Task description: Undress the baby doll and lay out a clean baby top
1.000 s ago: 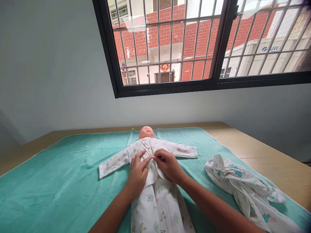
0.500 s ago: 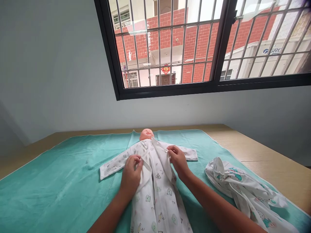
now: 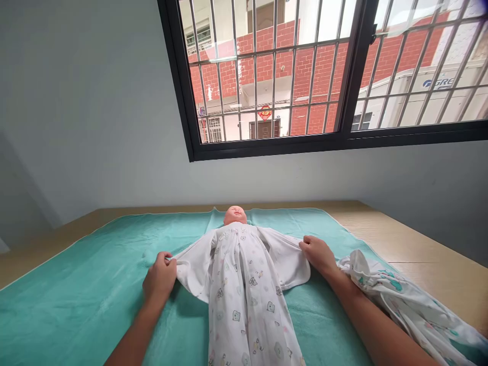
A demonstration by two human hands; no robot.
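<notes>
A doll (image 3: pixel 235 215) lies on its back at the far side, its head showing above the collar of a white baby outfit (image 3: pixel 246 290) with small animal prints. The front flaps are spread to both sides, plain white faces up. At the left, my left hand (image 3: pixel 160 278) pinches the edge of the left flap (image 3: pixel 194 262). My right hand (image 3: pixel 318 254) is closed on the edge of the right flap (image 3: pixel 290 262). The sleeves are mostly covered by the flaps. The outfit's lower end runs out of view.
A teal towel (image 3: pixel 95 295) covers most of the wooden table (image 3: pixel 415 244). Another crumpled white baby garment (image 3: pixel 396 295) lies at the right, partly behind my right forearm. The wall (image 3: pixel 114 152) and a barred window (image 3: pixel 267 147) stand beyond the table.
Both hands have moved outward from the chest, drawing the flaps apart over the sleeves. My right forearm now overlaps the crumpled garment. The view has shifted slightly.
</notes>
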